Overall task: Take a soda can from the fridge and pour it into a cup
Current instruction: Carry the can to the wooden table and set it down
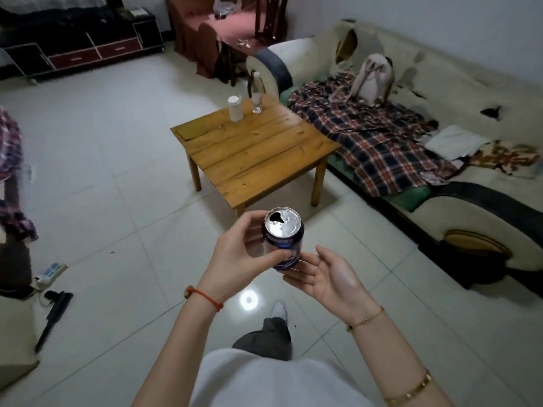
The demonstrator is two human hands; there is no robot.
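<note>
A dark blue soda can (284,227) with a silver top is held upright in front of me, and its mouth is open. My left hand (238,257) grips the can's side. Palm up, my right hand (326,274) is spread just below and to the right of the can, its fingertips near the can's base. On the far corner of the low wooden table (258,157) stand a white cup (235,108) and a clear glass (257,102), well beyond the can.
A worn cream sofa (440,98) with a plaid blanket (373,136) runs along the right of the table. A power strip (51,273) and a black toy gun (54,317) lie on the tiled floor at the left. A dark cabinet (79,45) and a chair stand at the back.
</note>
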